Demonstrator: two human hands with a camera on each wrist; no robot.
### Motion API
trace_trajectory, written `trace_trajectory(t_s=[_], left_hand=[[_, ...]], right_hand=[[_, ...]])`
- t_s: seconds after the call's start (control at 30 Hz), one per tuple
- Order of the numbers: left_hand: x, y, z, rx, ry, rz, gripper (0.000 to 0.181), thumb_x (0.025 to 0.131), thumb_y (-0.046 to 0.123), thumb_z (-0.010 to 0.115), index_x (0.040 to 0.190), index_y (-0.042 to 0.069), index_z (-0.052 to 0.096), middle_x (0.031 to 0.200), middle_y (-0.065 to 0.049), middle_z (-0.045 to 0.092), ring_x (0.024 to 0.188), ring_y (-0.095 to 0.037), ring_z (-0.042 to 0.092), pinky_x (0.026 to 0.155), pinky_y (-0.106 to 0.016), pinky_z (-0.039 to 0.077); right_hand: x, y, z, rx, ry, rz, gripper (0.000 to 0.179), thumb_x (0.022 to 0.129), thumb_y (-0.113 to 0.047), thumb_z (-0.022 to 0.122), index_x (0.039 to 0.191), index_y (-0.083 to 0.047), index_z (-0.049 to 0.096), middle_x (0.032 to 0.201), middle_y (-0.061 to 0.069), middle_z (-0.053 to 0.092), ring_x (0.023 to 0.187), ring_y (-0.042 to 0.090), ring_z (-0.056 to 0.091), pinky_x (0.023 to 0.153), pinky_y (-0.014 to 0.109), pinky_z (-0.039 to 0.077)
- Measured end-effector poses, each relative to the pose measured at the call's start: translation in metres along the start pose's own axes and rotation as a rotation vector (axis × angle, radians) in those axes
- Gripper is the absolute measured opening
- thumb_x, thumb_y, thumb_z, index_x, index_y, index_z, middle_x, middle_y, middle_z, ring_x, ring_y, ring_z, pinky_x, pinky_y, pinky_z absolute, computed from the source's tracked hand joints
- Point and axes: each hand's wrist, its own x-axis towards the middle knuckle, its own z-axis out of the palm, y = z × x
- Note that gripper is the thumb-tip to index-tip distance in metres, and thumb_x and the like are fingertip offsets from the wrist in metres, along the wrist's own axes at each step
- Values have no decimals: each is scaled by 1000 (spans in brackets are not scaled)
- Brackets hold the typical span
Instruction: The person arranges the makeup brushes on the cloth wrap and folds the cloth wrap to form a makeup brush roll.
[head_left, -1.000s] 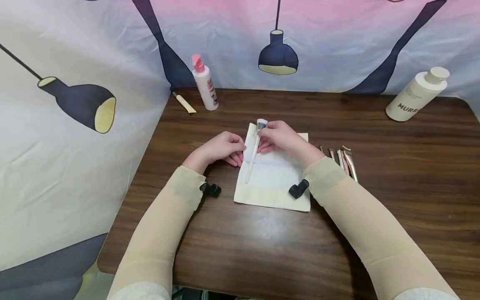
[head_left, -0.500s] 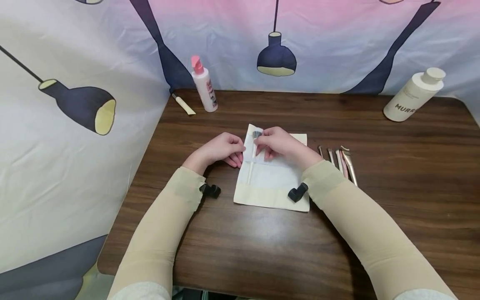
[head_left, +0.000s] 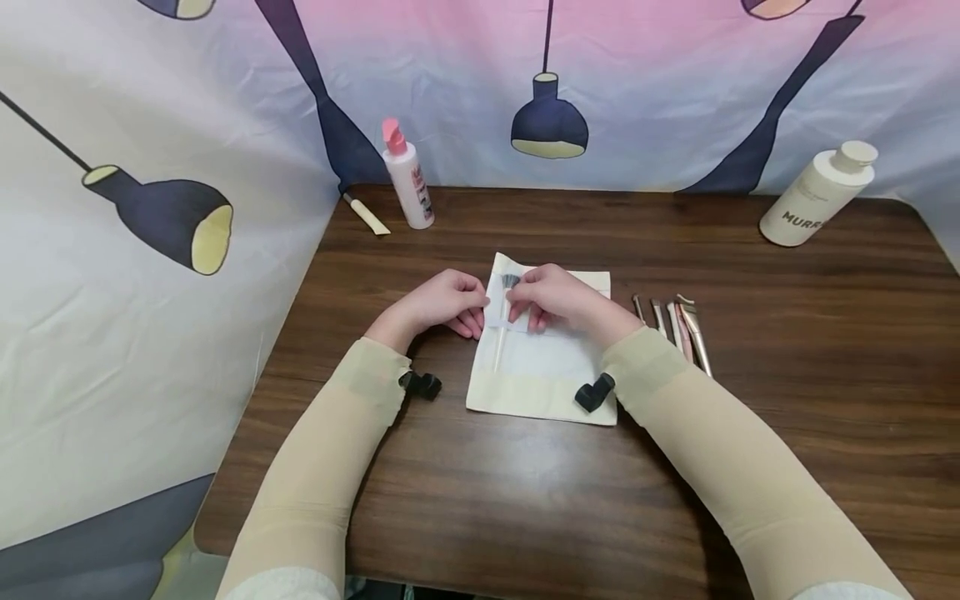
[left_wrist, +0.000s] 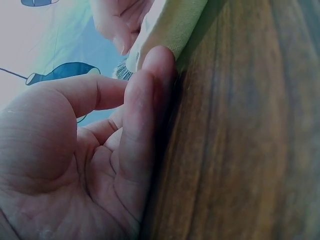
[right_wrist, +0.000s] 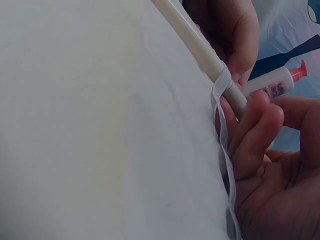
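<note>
A pale cloth brush roll (head_left: 551,402) lies unfolded on the brown table. On its left side rests a makeup brush (head_left: 500,348), bristles at the far end and handle toward me. My right hand (head_left: 557,293) pinches the brush just below its grey bristles. Seen from the right wrist, the handle (right_wrist: 187,35) passes under a white elastic band (right_wrist: 223,85) on the roll. My left hand (head_left: 444,302) pinches the roll's left edge between thumb and fingers. In the left wrist view, bristles (left_wrist: 122,69) show beyond the left fingertips.
Several more brushes (head_left: 678,327) lie right of the roll, partly behind my right forearm. A pink-topped pump bottle (head_left: 410,187) and a short pale-handled brush (head_left: 369,217) are at the back left. A white bottle (head_left: 816,196) leans at the back right.
My right hand has moved toward me and slightly left, bringing the brush down along the roll, so its bristles now sit lower. The left hand keeps its hold on the edge.
</note>
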Motion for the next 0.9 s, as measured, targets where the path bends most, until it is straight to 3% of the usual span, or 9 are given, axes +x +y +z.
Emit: trace_trajectory(t_s=[0.23,0.37,0.6,0.77,0.9], left_hand=[[2,2,0,9,25,7,22,106,18,53,99,0,64,82,-16,72,68,-21,73,67,-36,65],[3,2,0,4,25,0,21,106,17,54,99,0,64,82,-16,72,67,-21,73,67,-35,65],[7,3,5,-9,11,7,21,106,16,54,98,-1,64,81,-16,72,66,-20,73,66,-36,65],[5,1,2,0,19,8,22,106,17,55,97,-1,64,82,-17,72,67,-21,73,67,-37,65],[1,-2,2,0,16,-6,21,105,17,55,98,-1,64,81,-16,72,66,-21,73,66,-36,65]], right_hand=[[-5,0,-4,-3,4,-12,23,103,-18,59,112,2,65,83,10,75,44,13,55,46,22,48],[-13,5,-9,-118,38,-85,24,103,-21,59,115,-2,66,88,10,76,49,16,59,51,26,54],[-52,14,-30,-300,131,-211,22,104,-20,58,117,-4,67,94,13,75,64,27,67,62,37,60],[-82,18,-57,-313,175,-202,24,104,-19,60,117,-1,66,96,18,74,72,31,69,67,35,62],[-99,27,-81,-313,203,-202,27,104,-22,61,116,1,66,91,19,72,71,27,69,66,34,62]])
